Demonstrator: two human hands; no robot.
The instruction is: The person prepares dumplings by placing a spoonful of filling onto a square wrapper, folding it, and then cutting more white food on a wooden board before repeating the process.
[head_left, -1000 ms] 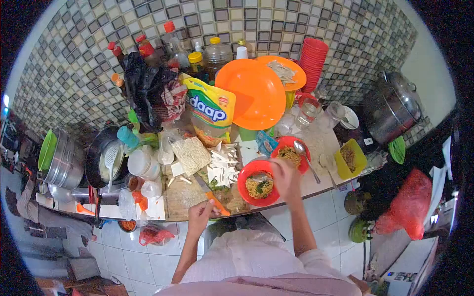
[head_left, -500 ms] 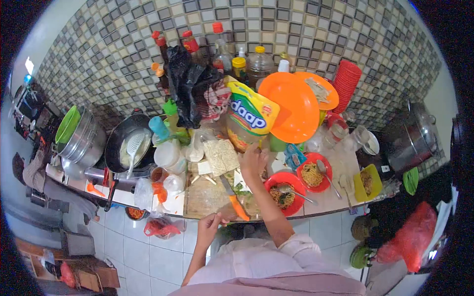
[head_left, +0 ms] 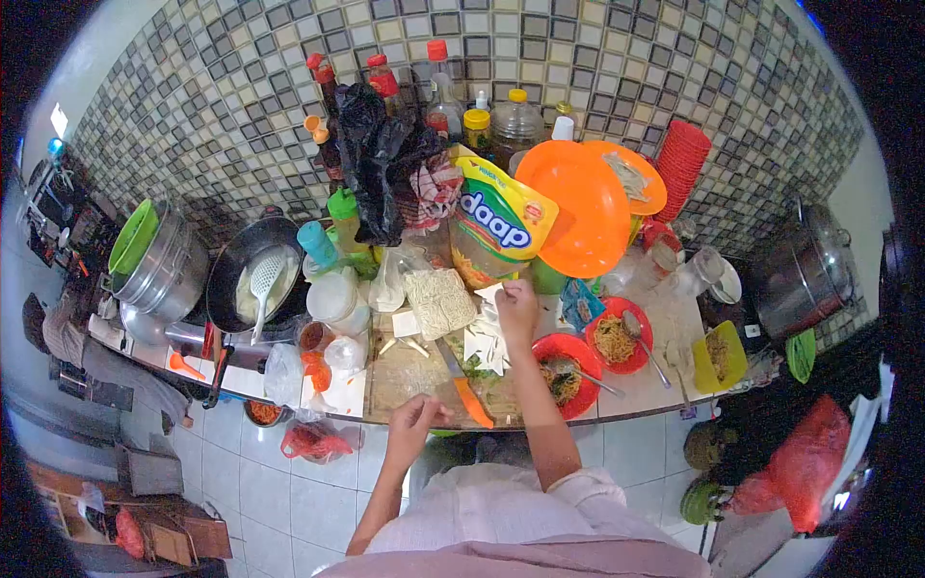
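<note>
My right hand [head_left: 517,306] reaches over the back of the wooden cutting board [head_left: 395,385]. Its fingertips are pinched at the edge of a thin white paper-like piece [head_left: 490,293], above more white pieces [head_left: 487,344] on the board. Low at the board's front edge is my left hand [head_left: 414,422], its fingers curled together; whether anything small is between them I cannot make out. A knife with an orange handle [head_left: 472,402] lies on the board between my hands, touched by neither. Behind its blade sits a block of dry noodles [head_left: 439,303].
Red bowls of noodles [head_left: 614,339] with spoons stand right of the board. At the back are a yellow-green pouch [head_left: 496,217], an orange plate [head_left: 575,207], a black plastic bag [head_left: 371,164] and several bottles. A wok [head_left: 226,289] with a white slotted spatula [head_left: 265,279] is on the left.
My right hand has shifted slightly right, uncovering the white pieces and raising one in its fingertips. My left hand has moved slightly up and its fingers have turned. The whole view has shifted a little.
</note>
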